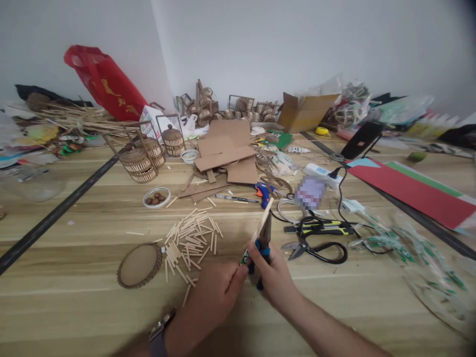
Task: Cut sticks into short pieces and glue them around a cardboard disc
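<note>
My left hand (pixel 219 287), a watch on its wrist, is closed around the lower end of a pair of wooden chopsticks (pixel 267 210) in a clear wrapper with green print. The sticks point up and away from me. Pliers (pixel 265 233) with black and blue handles are gripped in my right hand (pixel 277 275), jaws upward beside the chopsticks. My right thumb lies against the wrapper. Left of my hands is a loose pile of short cut wooden sticks (pixel 189 238). Beside the pile lies an oval cardboard base (pixel 139 265) with a braided rim.
Black-handled scissors (pixel 323 252), a utility knife (pixel 323 227) and a blue glue gun (pixel 265 194) lie beyond my right hand. Cardboard pieces (pixel 226 148) and small lidded baskets (pixel 137 163) stand farther back. A white dish (pixel 167 198) holds brown beads. Torn wrappers (pixel 420 253) lie right.
</note>
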Motion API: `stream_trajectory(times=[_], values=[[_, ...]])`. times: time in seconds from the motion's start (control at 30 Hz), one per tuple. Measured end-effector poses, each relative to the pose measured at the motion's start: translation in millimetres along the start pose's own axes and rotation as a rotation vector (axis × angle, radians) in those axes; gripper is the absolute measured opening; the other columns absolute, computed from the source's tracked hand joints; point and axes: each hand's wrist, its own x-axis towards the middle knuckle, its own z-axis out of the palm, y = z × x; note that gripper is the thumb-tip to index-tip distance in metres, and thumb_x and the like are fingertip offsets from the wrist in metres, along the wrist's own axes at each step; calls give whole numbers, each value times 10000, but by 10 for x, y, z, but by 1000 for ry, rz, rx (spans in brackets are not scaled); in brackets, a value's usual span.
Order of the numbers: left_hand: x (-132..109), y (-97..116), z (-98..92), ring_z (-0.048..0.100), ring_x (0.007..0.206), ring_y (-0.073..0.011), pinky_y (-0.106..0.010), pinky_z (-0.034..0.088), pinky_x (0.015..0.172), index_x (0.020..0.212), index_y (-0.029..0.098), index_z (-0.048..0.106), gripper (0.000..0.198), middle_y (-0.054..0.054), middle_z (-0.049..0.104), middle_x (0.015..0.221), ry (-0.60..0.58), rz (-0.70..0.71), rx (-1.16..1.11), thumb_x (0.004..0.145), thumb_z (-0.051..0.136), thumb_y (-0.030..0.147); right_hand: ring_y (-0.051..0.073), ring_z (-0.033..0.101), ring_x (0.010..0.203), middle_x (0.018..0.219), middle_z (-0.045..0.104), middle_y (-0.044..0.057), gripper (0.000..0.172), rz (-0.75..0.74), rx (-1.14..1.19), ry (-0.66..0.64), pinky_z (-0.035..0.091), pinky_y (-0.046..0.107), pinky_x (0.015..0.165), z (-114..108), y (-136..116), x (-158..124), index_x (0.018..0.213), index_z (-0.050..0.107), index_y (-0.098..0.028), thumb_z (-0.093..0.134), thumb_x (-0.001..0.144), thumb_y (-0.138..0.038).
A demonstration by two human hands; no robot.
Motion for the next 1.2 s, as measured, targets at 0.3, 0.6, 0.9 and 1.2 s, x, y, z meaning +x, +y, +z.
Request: stream_trajectory(times=[0.3,0.6,0.9,1.2], values=[[78,-131,-147,446,590,-166,-265,323,563,836,201,610,435,27,473,617,413,-166,-450,885,425,592,132,444,593,626,491,-18,498,29,-29,-256,379,247,564,-158,-225,117,657,530,-188,659,707,-665],[142,-189,-72,519,694,-179,-273,416,642,799,168,688,431,-16,605,712,343,-219,-834,736,647,592,123,344,589,611,358,-48,333,-60,-349,-556,292,243,557,-12,-240,-37,644,401,-216,494,824,-479],[196,-243,-226,447,586,-117,-226,389,553,735,177,648,469,31,531,634,658,-183,-918,656,715,634,120,421,609,627,475,-33,202,-206,-603,-529,283,232,556,-27,-291,-47,666,454,-194,479,844,-287],[231,-287,-298,454,572,-84,-181,425,546,720,171,664,327,39,551,651,736,-107,-1125,649,805,457,131,471,614,682,602,9,161,-261,-849,-519,248,232,542,-76,-443,-17,732,572,-180,540,859,-272]])
